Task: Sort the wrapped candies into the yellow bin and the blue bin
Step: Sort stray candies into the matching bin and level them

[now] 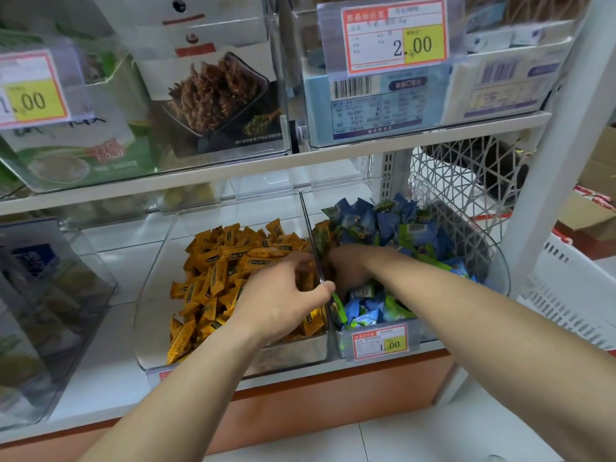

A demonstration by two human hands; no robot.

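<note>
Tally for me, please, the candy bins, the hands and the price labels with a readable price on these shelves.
Candy bins: 2 (yellow bin, blue bin)
Hands: 2 (left hand, right hand)
Readable price labels: 3 (2.00 label, upper 1.00 label, lower 1.00 label)
Total: 7

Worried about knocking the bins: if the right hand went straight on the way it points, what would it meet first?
Probably the blue bin's clear left wall, just past the candies the right hand is dug into; the left hand sits right behind it. Depth is unclear.
</note>
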